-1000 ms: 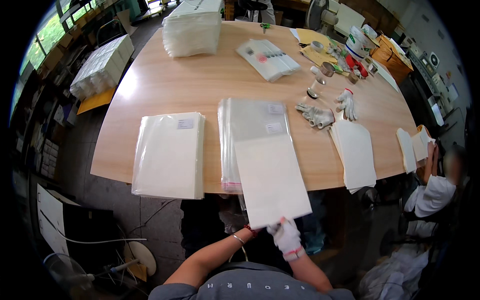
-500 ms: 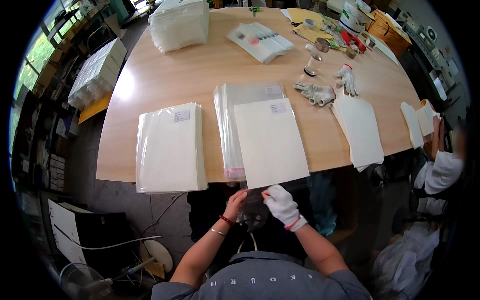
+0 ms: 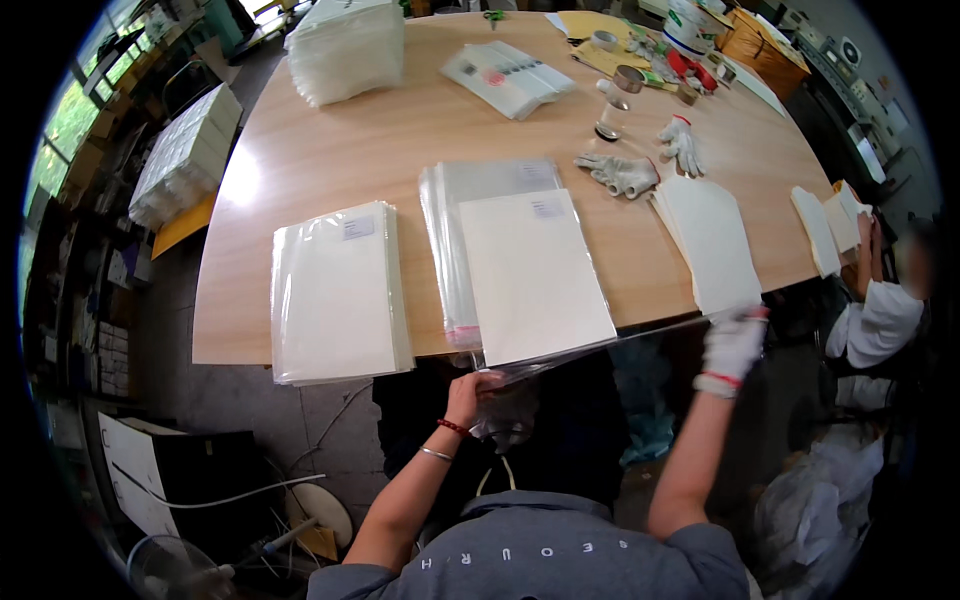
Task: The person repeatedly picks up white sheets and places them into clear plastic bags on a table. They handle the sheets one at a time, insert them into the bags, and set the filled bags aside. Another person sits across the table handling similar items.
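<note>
A cream sheet with a small label, in a clear plastic bag (image 3: 538, 280), lies at the table's front edge, partly over a stack of clear bags (image 3: 438, 255). My bare left hand (image 3: 466, 394) pinches the bag's lower left corner, just off the edge. Out to the right, my right hand (image 3: 732, 348), in a white glove and blurred, is closed on the end of a thin clear strip (image 3: 662, 326). That strip stretches taut from the bag's lower edge. Left of these sits a pile of bagged cream sheets (image 3: 335, 300); right of them, a fanned pile of bare cream sheets (image 3: 712, 245).
White gloves (image 3: 622, 175) and a glass jar (image 3: 611, 118) stand beyond the bare sheets. Farther back are a printed plastic pack (image 3: 508, 80), a tall stack of clear bags (image 3: 345, 55), and tape rolls. Another person (image 3: 872, 320) handles sheets at the far right.
My right hand has swung from beside my left hand far out to the right, drawing the strip with it. My left hand stays at the bag's corner.
</note>
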A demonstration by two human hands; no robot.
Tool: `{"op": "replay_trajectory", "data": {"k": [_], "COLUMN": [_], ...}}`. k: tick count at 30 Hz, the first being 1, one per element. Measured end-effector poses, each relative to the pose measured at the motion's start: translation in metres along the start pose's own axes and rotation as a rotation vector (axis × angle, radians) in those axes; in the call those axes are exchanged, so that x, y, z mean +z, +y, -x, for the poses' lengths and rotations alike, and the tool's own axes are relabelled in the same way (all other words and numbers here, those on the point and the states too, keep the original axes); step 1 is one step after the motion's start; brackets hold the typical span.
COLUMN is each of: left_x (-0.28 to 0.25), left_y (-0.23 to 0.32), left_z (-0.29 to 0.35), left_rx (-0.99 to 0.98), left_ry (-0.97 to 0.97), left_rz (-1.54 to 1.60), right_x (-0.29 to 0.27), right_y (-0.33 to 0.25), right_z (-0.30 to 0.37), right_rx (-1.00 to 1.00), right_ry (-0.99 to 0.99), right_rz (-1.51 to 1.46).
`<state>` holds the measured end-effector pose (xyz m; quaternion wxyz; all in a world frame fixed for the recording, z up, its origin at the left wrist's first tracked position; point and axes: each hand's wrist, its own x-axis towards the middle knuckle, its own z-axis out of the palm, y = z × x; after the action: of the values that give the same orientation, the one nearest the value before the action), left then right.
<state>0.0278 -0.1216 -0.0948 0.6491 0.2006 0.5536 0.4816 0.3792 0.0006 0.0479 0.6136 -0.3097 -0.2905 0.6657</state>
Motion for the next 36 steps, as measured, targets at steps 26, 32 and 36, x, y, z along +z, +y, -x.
{"op": "replay_trajectory", "data": {"k": [26, 32, 36], "left_x": [-0.002, 0.002, 0.007], "left_y": [0.045, 0.047, 0.075], "left_z": [-0.012, 0.003, 0.015], "left_rx": [0.713, -0.002, 0.125], "left_ry": [0.405, 0.127, -0.028], "left_rz": [-1.438, -0.125, -0.353], "right_x": [0.012, 0.014, 0.016], "right_y": [0.103, 0.105, 0.118], "right_z": [-0.015, 0.001, 0.021], "right_rx": [-0.173, 0.391, 0.306], "right_ry": [-0.258, 0.049, -0.001], "right_rz": [1.785, 0.897, 0.77]}}
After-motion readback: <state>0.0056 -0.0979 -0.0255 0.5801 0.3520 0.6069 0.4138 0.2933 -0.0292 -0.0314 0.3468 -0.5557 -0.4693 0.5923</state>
